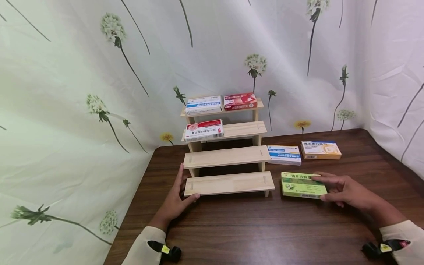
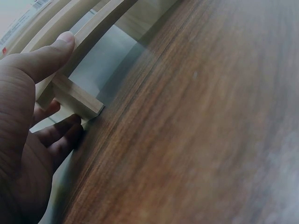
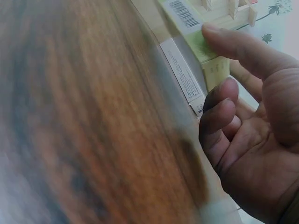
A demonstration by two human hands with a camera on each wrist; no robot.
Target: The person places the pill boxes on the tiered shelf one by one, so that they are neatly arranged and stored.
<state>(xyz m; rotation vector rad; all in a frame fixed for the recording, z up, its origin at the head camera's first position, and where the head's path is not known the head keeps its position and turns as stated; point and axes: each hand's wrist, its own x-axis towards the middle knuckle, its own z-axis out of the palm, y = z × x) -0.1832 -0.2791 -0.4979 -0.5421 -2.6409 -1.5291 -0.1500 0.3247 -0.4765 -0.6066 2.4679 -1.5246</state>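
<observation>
A four-step wooden display rack (image 1: 228, 184) stands on the table. My left hand (image 1: 173, 202) holds its lower left end, with the thumb (image 2: 65, 42) at the lowest step's front edge and the other fingers round the side by the leg (image 2: 77, 95). To the right of the rack, my right hand (image 1: 347, 189) pinches a green medicine box (image 1: 303, 186) by its right end, between thumb and fingers. The box's barcode side (image 3: 184, 16) shows in the right wrist view. Whether the box touches the table is hard to tell.
A blue-and-white medicine box (image 1: 284, 155) and an orange-and-white one (image 1: 320, 150) lie behind the green box. The top step bears a white-and-blue box (image 1: 203, 105) and a red box (image 1: 240, 102); a red-and-white box (image 1: 204, 130) lies on the step below. Flowered cloth (image 1: 212, 55) hangs behind the table (image 1: 232, 228).
</observation>
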